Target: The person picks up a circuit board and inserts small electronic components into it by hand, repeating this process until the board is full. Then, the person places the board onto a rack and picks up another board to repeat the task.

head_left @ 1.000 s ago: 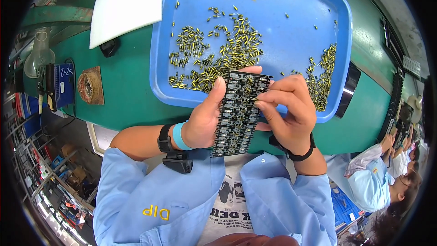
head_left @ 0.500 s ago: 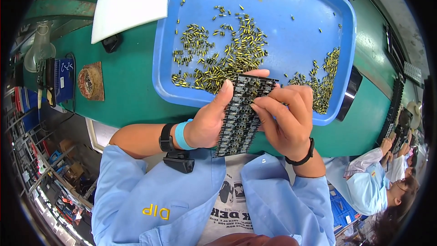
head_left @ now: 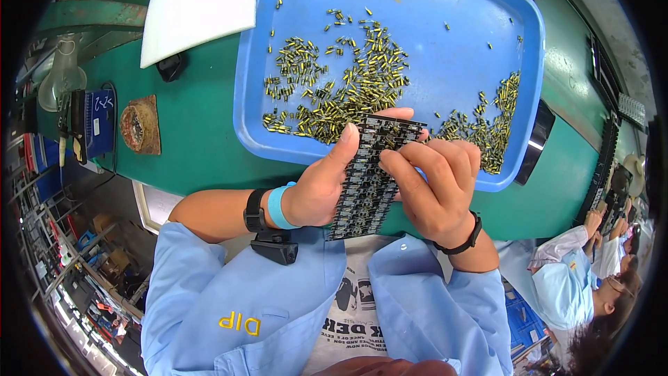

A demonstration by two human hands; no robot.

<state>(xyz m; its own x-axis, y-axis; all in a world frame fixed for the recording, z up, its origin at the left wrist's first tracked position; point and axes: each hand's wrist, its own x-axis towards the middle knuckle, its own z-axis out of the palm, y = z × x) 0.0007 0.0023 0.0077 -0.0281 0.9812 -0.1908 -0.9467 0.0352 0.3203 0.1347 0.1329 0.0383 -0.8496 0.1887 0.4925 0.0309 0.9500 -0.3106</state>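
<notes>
Head view shows both hands meeting over the near rim of a blue tray (head_left: 529, 49) that sits on a green bench (head_left: 202, 132). Left hand (head_left: 320, 188) is closed around a long black circuit board (head_left: 369, 181), its thumb lying up the board's left edge and its fingers wrapped behind, one fingertip showing past the top right corner. Right hand (head_left: 435, 184) is curled against the board's right side, its fingers bent onto the face of the board; whether they pinch anything small I cannot tell. The board is held tilted, its upper end over the tray's near edge and its lower end close to the person's chest. In the tray lie many small yellow-and-black components (head_left: 348, 90), one loose heap at the middle left and a second heap (head_left: 487, 125) along the right side, with strays scattered between. The left wrist wears a blue band (head_left: 277, 206) and a black strap with a clip (head_left: 273, 245); the right wrist wears a black band (head_left: 465, 238). A white sheet (head_left: 202, 0) lies beside the tray at upper left, and a brown round pad (head_left: 139, 125) sits farther left on the bench. Other people in light blue coats (head_left: 563, 285) are at the lower right.
</notes>
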